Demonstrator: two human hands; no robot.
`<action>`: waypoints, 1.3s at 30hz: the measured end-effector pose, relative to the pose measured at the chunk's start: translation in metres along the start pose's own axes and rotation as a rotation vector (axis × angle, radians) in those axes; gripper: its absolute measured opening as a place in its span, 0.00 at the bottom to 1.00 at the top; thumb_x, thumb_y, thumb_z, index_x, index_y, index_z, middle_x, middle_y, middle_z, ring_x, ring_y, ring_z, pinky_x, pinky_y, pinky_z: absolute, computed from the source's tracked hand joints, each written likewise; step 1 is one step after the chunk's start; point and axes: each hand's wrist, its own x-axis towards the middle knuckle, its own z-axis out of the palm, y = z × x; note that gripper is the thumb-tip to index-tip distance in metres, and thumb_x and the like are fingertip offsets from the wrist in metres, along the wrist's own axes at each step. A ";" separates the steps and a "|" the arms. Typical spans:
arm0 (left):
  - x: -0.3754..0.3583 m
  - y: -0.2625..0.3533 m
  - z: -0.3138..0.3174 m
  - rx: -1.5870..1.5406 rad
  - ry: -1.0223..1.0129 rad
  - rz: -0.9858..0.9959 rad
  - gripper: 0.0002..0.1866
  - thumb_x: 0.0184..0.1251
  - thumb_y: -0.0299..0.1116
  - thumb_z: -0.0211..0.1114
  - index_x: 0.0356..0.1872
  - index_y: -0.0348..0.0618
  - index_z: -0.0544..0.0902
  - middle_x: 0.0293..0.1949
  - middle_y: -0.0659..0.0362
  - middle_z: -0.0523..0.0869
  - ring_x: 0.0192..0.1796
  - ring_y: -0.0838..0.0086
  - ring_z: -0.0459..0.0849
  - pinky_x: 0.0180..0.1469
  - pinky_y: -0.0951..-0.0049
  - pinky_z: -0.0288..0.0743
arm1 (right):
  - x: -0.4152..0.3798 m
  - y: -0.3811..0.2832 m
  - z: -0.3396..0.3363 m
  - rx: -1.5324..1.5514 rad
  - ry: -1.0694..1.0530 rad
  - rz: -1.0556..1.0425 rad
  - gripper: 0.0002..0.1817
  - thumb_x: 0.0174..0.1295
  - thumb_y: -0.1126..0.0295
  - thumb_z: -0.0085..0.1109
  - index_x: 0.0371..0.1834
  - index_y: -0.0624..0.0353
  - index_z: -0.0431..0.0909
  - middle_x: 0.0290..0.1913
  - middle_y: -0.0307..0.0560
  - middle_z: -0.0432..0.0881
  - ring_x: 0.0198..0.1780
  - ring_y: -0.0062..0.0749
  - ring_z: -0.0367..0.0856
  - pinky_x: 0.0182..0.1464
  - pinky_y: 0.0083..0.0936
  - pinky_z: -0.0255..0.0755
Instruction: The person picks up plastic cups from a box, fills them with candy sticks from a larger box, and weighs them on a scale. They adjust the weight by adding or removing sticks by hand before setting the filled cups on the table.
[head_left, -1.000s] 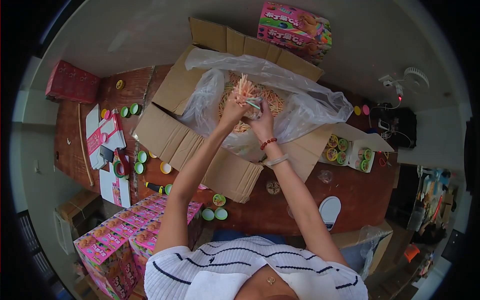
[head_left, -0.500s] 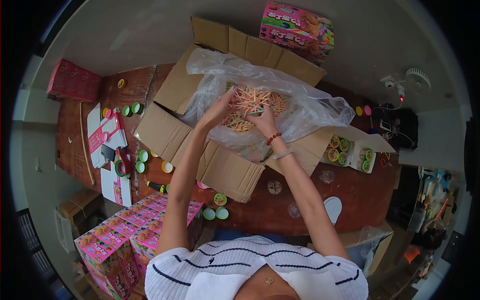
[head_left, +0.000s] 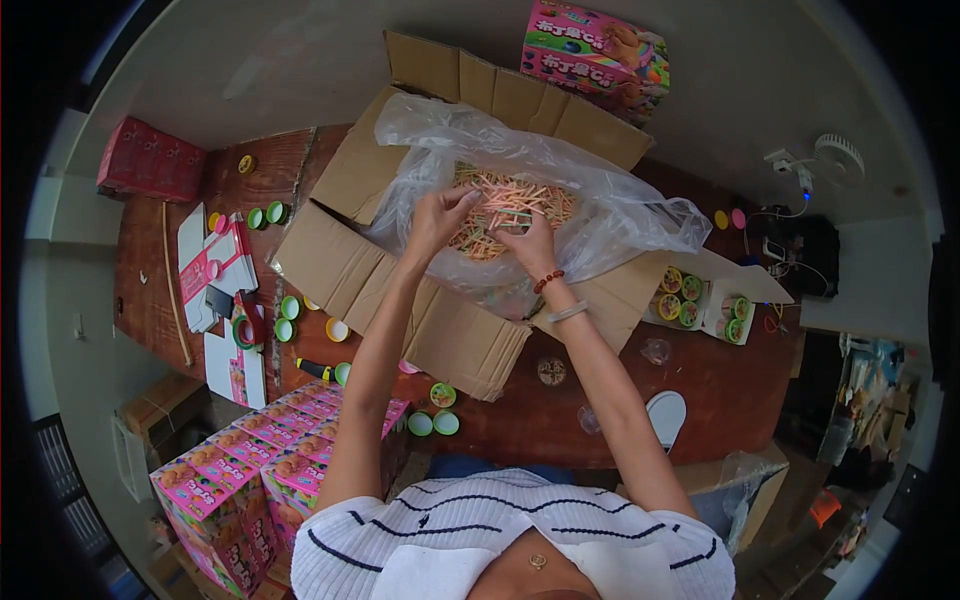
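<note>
An open cardboard box [head_left: 345, 260] lined with a clear plastic bag [head_left: 400, 185] holds a heap of thin pink, cream and green sticks [head_left: 475, 240]. Over the heap, my right hand [head_left: 528, 240] grips a loose bunch of these sticks [head_left: 510, 200], pointing various ways. My left hand [head_left: 440, 220] is to the left of the bunch, above the bag's near-left side. Its thumb and fingertips are pinched together, and whatever may be between them is too small to make out.
Stacked pink printed cartons [head_left: 235, 460] stand front left, another printed carton [head_left: 595, 60] behind the box. A small white box [head_left: 705, 310] of lidded cups is on the right. Green cups [head_left: 446, 424], a tape dispenser [head_left: 247, 325] and a yellow-black cutter [head_left: 315, 370] lie on the table [head_left: 520, 430].
My left hand has moved slightly left and down, away from the bunch, its fingers drawing together. The bunch in my right hand looks smaller and lower; that hand has barely moved.
</note>
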 end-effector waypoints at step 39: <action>-0.357 0.106 0.239 0.524 -1.179 0.523 0.13 0.70 0.26 0.65 0.53 0.40 0.87 0.48 0.48 0.89 0.57 0.57 0.86 0.58 0.63 0.77 | -0.752 0.088 -0.220 0.169 1.700 0.434 0.08 0.67 0.79 0.59 0.43 0.69 0.87 0.32 0.48 0.89 0.33 0.31 0.91 0.39 0.24 0.86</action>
